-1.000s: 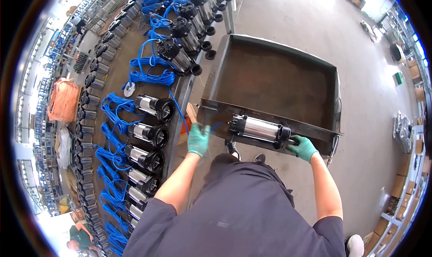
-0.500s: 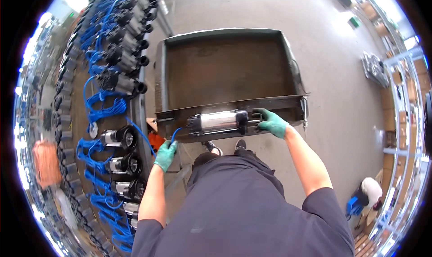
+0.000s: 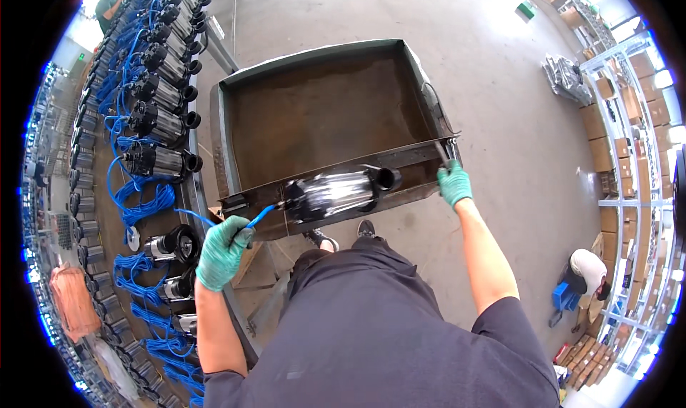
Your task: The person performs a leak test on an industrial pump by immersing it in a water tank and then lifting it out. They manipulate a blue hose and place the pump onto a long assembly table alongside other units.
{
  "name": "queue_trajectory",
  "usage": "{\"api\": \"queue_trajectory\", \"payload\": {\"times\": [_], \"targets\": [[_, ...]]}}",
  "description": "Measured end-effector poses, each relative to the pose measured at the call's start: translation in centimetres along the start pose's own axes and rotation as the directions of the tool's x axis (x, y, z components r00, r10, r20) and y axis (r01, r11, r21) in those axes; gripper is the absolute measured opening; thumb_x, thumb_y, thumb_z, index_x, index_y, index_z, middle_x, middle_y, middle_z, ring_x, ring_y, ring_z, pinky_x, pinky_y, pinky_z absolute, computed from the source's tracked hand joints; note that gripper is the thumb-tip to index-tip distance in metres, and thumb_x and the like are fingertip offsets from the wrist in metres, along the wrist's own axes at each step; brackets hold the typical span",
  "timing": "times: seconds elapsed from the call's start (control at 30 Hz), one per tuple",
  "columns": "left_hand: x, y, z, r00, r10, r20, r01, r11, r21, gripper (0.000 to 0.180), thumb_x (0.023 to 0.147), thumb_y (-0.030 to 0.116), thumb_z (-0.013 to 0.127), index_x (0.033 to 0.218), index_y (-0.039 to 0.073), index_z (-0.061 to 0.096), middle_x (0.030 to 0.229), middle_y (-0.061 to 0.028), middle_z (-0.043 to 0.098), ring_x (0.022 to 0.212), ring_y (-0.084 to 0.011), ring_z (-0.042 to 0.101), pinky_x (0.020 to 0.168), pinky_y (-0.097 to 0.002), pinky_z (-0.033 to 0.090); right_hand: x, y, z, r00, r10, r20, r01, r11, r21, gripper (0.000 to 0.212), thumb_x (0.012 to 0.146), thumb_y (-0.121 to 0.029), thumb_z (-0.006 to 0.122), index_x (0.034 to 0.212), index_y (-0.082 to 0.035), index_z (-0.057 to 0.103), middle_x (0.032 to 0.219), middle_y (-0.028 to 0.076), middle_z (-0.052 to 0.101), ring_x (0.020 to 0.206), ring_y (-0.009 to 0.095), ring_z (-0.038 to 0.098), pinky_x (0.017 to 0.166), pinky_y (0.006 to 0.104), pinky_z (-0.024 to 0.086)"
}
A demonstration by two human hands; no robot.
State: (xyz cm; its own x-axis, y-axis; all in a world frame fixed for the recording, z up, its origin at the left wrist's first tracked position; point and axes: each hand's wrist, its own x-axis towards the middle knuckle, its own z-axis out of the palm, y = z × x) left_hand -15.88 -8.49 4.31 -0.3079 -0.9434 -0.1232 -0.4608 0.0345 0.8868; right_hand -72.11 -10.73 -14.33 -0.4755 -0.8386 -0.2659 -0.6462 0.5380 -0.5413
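Observation:
My left hand [image 3: 223,253], in a green glove, is closed round a blue cable [image 3: 263,215] close to where it enters a pump. The pump [image 3: 336,193] has a shiny silver barrel and black ends, with a round black outlet at its right. It lies tilted over the front ledge of a metal tank [image 3: 416,188], its barrel slightly blurred. My right hand [image 3: 455,184], also green-gloved, is at the tank's front right corner, apart from the pump. Its fingers are curled round a short grey metal rod [image 3: 441,151] that sticks up beyond them.
On the left, a long bench [image 3: 187,211] carries rows of similar pumps [image 3: 158,160] and coiled blue cables [image 3: 146,204]. Brown liquid or a brown bottom [image 3: 321,108] shows inside the tank. Shelves with boxes [image 3: 639,168] and a crouching person [image 3: 586,272] are at the right.
My right hand has left the pump's outlet end for the tank's corner. The pump has turned, its outlet now showing. My left hand has risen, still on the cable. The view has shifted.

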Motion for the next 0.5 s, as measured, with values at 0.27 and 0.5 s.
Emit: {"api": "queue_trajectory", "payload": {"times": [0.27,0.5], "targets": [[7.8,1.6,5.4,0.941,0.305,0.147,-0.324,0.937,0.13,0.017,0.095,0.001,0.075,0.112,-0.001,0.071,0.096,-0.0145,0.072,0.083,-0.0253,0.069,0.077,-0.0345,0.056,1.7,-0.9,-4.0,0.999,0.038,-0.01,-0.038,0.864,-0.503,0.049,0.096,-0.037,0.071,0.132,-0.006,0.062,0.113,0.026,0.074,0.108,0.044,0.071,0.098,0.0529,0.056],[9.8,1.3,10.6,0.94,0.334,0.075,-0.34,0.935,0.098,0.02,0.094,0.006,0.079,0.113,0.0,0.075,0.096,-0.0156,0.075,0.081,-0.0276,0.071,0.076,-0.0341,0.057,-2.4,-5.1,-1.2,0.972,-0.123,0.202,0.187,0.922,-0.34,0.043,0.103,-0.043,0.062,0.134,-0.012,0.062,0.122,0.024,0.072,0.114,0.044,0.069,0.098,0.0543,0.055]]}}
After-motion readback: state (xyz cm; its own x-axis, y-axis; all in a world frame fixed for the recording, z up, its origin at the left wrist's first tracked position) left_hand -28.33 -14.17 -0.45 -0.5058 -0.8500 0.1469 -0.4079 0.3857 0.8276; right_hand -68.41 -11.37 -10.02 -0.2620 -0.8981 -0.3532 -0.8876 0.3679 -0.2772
